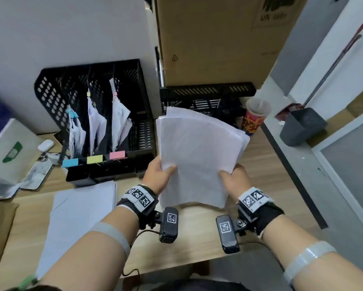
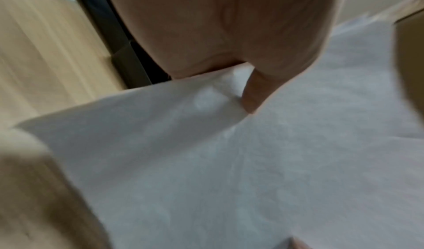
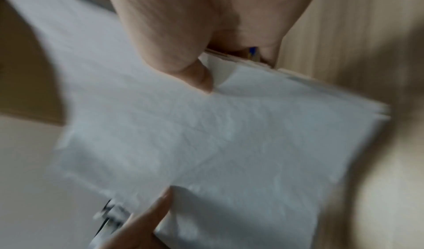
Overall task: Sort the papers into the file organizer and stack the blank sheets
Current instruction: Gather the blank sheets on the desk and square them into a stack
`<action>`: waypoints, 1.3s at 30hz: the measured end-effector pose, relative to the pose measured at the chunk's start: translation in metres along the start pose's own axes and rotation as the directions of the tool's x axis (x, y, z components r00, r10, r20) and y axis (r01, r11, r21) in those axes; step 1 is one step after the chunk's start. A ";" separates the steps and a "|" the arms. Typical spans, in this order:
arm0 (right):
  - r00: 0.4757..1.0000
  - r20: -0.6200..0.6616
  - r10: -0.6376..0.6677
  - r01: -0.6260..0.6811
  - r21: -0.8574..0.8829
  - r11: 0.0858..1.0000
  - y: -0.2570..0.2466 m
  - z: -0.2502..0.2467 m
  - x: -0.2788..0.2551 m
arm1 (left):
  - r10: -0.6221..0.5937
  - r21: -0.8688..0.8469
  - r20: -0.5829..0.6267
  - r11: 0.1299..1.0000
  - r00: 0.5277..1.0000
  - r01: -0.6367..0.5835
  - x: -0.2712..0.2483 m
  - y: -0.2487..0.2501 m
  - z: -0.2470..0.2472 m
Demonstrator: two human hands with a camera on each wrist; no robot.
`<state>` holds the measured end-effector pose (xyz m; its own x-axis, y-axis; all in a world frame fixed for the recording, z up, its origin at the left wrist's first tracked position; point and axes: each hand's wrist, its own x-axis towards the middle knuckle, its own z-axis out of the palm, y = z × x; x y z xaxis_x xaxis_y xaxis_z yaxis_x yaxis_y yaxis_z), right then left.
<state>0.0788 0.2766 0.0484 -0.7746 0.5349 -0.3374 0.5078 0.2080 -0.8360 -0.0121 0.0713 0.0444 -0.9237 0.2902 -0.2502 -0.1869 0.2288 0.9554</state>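
Both hands hold a thick stack of blank white sheets (image 1: 199,152) lifted above the wooden desk (image 1: 258,162). My left hand (image 1: 158,173) grips its left edge, thumb on top; the sheets (image 2: 252,162) fill the blurred left wrist view. My right hand (image 1: 233,178) grips the right edge, its thumb pressing the sheets (image 3: 218,135) from above. A black mesh file organizer (image 1: 96,114) stands to the left with clipped papers in its slots and blue, yellow and pink labels on its front. A second pile of blank sheets (image 1: 79,219) lies flat on the desk by my left forearm.
A black tray (image 1: 207,95) and a paper cup (image 1: 255,116) sit behind the lifted sheets, below a large cardboard box (image 1: 218,38). Phones and an earbud case (image 1: 45,145) lie at the left. The desk's right edge drops to the floor, where a dustpan (image 1: 302,127) stands.
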 end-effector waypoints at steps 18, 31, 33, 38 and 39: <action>0.775 0.632 0.027 0.193 -0.276 0.941 -0.052 0.246 -0.108 | -0.416 0.182 -0.313 0.856 0.854 0.484 -0.114 -0.109 -0.279; 0.855 0.376 0.357 -0.215 -0.368 0.905 -0.023 0.339 -0.127 | -0.434 0.360 -0.276 0.781 0.858 0.511 -0.096 -0.169 -0.331; 0.849 0.354 0.392 -0.270 -0.347 0.898 -0.023 0.343 -0.124 | -0.487 0.290 -0.290 0.776 0.824 0.560 -0.090 -0.168 -0.333; 0.843 0.330 0.426 -0.332 -0.303 0.893 -0.024 0.342 -0.117 | -0.535 0.296 -0.253 0.751 0.806 0.591 -0.078 -0.179 -0.337; 0.848 0.331 0.414 -0.312 -0.320 0.895 -0.024 0.342 -0.116 | -0.533 0.309 -0.247 0.748 0.809 0.587 -0.078 -0.178 -0.336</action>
<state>0.0277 -0.0703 -0.0405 -0.5713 0.2690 -0.7754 0.8166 0.2808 -0.5043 -0.0192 -0.3040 -0.0531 -0.7304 -0.1172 -0.6729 -0.5789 0.6290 0.5188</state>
